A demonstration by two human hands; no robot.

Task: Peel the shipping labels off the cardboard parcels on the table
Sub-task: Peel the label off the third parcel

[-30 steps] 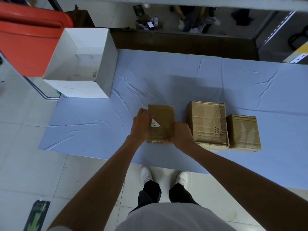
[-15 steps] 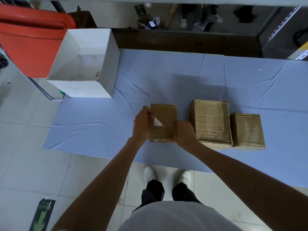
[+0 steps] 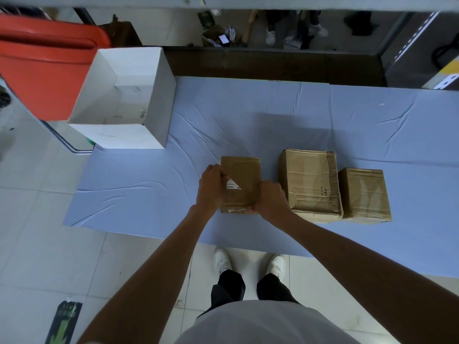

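Little differs from half a second ago: both grips match and the label (image 3: pixel 232 185) sits no further off. At ten o'clock on the table (image 3: pixel 248 108) stands a white box (image 3: pixel 154 100). At six o'clock the left hand (image 3: pixel 212 188) curls over the small parcel (image 3: pixel 244 175)'s left edge, covering the label's end. Its upside-down print reads roughly "33/42". The right hand (image 3: pixel 271 201) grips the near right corner. At three o'clock, the middle parcel (image 3: pixel 308 180) bears a penned "3".

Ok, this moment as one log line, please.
phase: label peel; left hand: pinches label; right hand: grips left parcel; middle parcel, right parcel: not held
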